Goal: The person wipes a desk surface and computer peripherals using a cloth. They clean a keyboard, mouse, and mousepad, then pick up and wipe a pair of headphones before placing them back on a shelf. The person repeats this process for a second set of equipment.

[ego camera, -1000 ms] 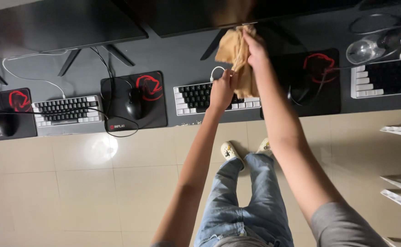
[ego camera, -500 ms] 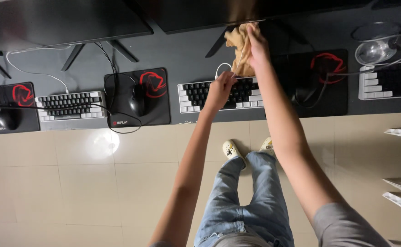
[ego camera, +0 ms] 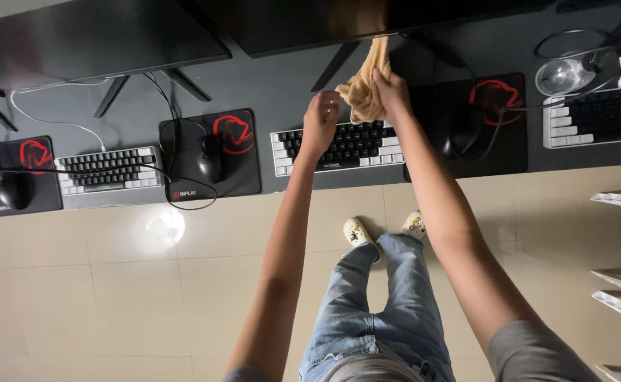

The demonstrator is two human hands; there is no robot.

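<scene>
The tan cloth [ego camera: 364,88] hangs bunched over the dark desk [ego camera: 282,92], between the monitor's lower edge and the middle keyboard [ego camera: 338,147]. Its long axis runs up the view: one narrow end points toward the monitor [ego camera: 338,21] and touches its bottom edge, while the wider, crumpled end points back toward the keyboard and sits just above its far row of keys.

The right hand [ego camera: 393,95] grips the cloth on its right side, fingers curled tight into the folds. The left hand [ego camera: 322,120] is beside the cloth's lower left corner, fingers bent loosely; from here I cannot tell whether it pinches the fabric or only brushes it. It hovers over the left part of the black-and-white keyboard.

Both bare arms stretch forward from grey sleeves, and below them I see blue jeans [ego camera: 374,311] and pale clogs [ego camera: 384,230] on the beige tiled floor [ego camera: 112,297].

To the right of the keyboard lies a black mouse pad with a red emblem [ego camera: 480,124], a dark mouse [ego camera: 459,134] on it. To the left sits another such pad with a mouse [ego camera: 211,159], then a second keyboard [ego camera: 108,168]. A further keyboard [ego camera: 597,117] lies at the far right, with a clear round object [ego camera: 565,74] just beyond it.
</scene>
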